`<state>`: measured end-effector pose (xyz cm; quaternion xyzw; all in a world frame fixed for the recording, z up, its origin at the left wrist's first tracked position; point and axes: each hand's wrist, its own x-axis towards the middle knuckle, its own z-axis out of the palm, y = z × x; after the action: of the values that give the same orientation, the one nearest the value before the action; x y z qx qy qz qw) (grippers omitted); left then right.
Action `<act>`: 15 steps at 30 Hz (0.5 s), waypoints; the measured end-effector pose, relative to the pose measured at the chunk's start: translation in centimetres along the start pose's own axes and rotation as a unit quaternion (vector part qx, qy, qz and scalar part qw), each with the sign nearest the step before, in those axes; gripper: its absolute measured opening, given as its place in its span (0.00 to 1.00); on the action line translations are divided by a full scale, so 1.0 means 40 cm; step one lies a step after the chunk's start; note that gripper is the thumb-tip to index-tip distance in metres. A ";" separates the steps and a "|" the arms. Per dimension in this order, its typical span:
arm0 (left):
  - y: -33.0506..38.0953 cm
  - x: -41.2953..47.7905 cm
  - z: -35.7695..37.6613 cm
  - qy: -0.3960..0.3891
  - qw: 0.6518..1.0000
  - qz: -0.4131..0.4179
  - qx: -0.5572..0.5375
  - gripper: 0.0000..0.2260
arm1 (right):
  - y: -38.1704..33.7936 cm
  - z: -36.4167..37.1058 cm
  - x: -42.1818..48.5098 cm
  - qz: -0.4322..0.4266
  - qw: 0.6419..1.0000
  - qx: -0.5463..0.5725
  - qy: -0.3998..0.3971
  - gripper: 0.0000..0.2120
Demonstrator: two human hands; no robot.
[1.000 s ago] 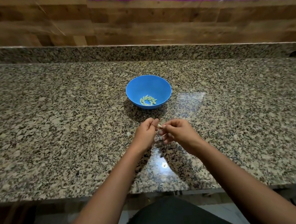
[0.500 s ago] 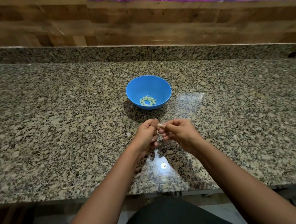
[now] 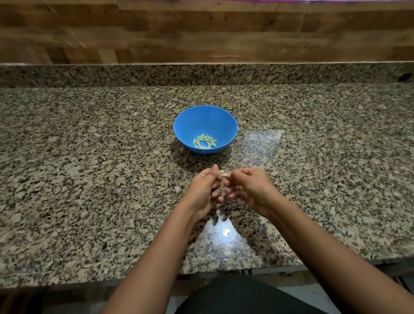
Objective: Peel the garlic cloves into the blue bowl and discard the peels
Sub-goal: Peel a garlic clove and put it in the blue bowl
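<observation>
hands unmoved: left hand (image 3: 202, 190), right hand (image 3: 250, 186) pinch garlic clove (image 3: 222, 173) near blue bowl (image 3: 205, 121).

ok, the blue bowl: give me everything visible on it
The blue bowl is round, smooth and plain, plastic by its look, with a thin rim and a deep curved wall. It stands upright on the speckled granite counter, beyond both hands, and neither hand touches it. On its bottom, toward the near side, lies a small heap of pale peeled garlic cloves. The rest of the inside is bare. Its shadow falls on the counter at its near left.
</observation>
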<state>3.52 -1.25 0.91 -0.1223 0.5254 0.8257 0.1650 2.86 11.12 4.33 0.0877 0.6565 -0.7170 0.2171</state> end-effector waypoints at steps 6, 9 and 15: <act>-0.006 -0.005 -0.016 0.036 0.996 0.005 0.077 0.12 | 0.029 -0.043 0.015 -0.018 0.937 -0.349 0.029 0.14; -0.008 -0.004 -0.016 0.046 0.988 0.022 0.147 0.12 | 0.039 -0.047 0.025 -0.044 0.895 -0.440 0.060 0.12; -0.015 0.006 -0.023 0.055 0.972 0.052 0.221 0.13 | 0.044 -0.053 0.025 -0.077 0.936 -0.337 0.069 0.11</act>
<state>3.58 -1.83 -0.06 -0.1004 0.7087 0.6886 0.1161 2.37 12.92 2.05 0.0080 0.8779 -0.4601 0.1321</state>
